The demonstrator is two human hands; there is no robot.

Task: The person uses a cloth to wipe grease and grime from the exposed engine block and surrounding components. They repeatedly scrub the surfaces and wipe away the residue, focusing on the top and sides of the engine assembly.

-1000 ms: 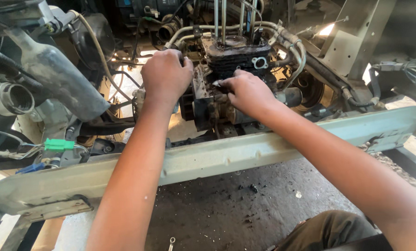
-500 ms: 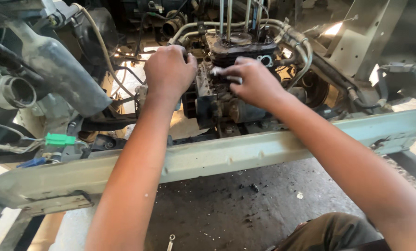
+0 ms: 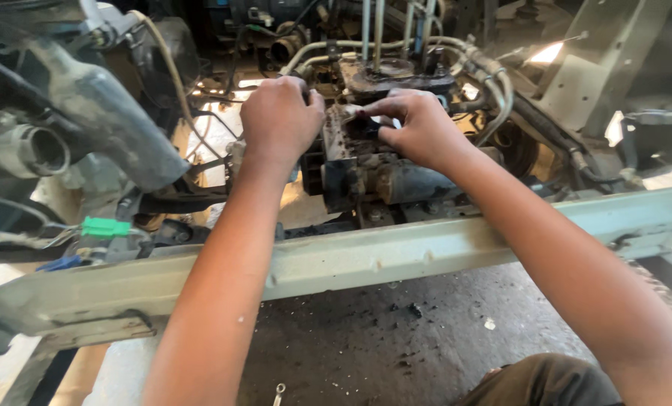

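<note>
A dirty metal valve block (image 3: 366, 162) with steel pipes running up from its top sits behind a pale frame rail (image 3: 396, 256). My left hand (image 3: 280, 120) rests curled on the block's upper left side, fingers hidden behind it. My right hand (image 3: 419, 128) is on the block's top right, with fingertips pinching at a small part on the top face. What the fingers hold is too small to make out. Both forearms reach over the rail.
A grey hose and open pipe end (image 3: 31, 150) lie at the left, with a green connector (image 3: 104, 227) and wires below. Bent tubes and hoses (image 3: 494, 83) crowd the right of the block. A small wrench (image 3: 278, 392) lies on the oily floor.
Both hands stayed on the block. The right hand's fingers have shifted slightly left onto its top face. The view has moved a little closer.
</note>
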